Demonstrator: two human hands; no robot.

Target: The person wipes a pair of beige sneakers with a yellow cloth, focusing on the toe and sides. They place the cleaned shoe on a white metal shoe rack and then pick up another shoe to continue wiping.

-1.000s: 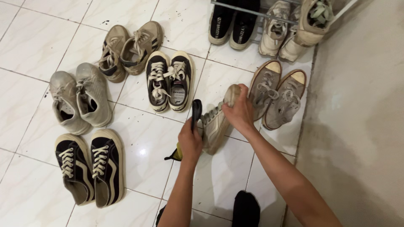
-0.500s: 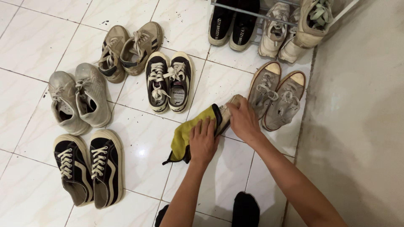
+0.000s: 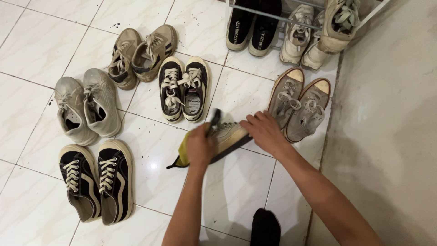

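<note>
My left hand (image 3: 199,146) has slid back along the beige sneaker (image 3: 230,135), clenching the yellow cloth (image 3: 183,156); my right hand (image 3: 264,130) clamps the sneaker's toe.

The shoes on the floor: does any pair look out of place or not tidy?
Mostly they sit in neat pairs. The tan pair at the top stands out: one shoe leans over onto the other. Dark specks dot the white tile there. One beige sneaker is without its partner, held between the left hand and right hand.
</note>
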